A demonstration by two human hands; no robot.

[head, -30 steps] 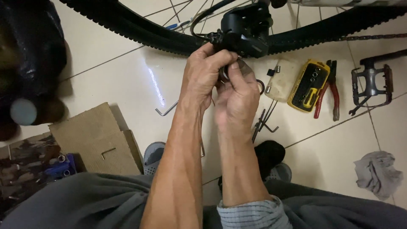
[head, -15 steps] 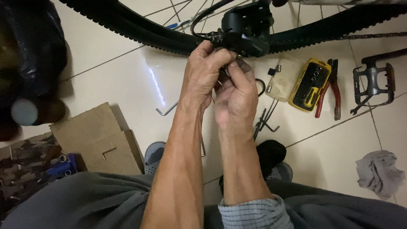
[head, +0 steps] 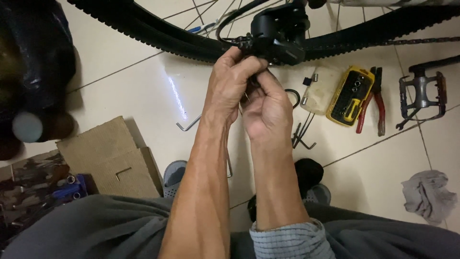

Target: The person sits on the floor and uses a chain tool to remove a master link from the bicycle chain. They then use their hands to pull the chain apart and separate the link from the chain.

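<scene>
— Pale floor tiles (head: 120,81) carry everything: a yellow bit case (head: 350,96), red pliers (head: 376,103), a loose pedal (head: 421,96), bent hex keys (head: 302,136), cardboard (head: 103,158), a grey rag (head: 426,196).

— Spread within arm's reach, it seems. And the hands?

— Both are up at the black derailleur (head: 280,33), which sits against the knobby tyre (head: 158,33). The left hand (head: 230,84) has its fingers curled shut at the mechanism's near edge, apparently steadying it. The right hand (head: 268,108) is closed just beneath, pinching something thin.

— A key or a cable?

— Too hidden to tell.
</scene>
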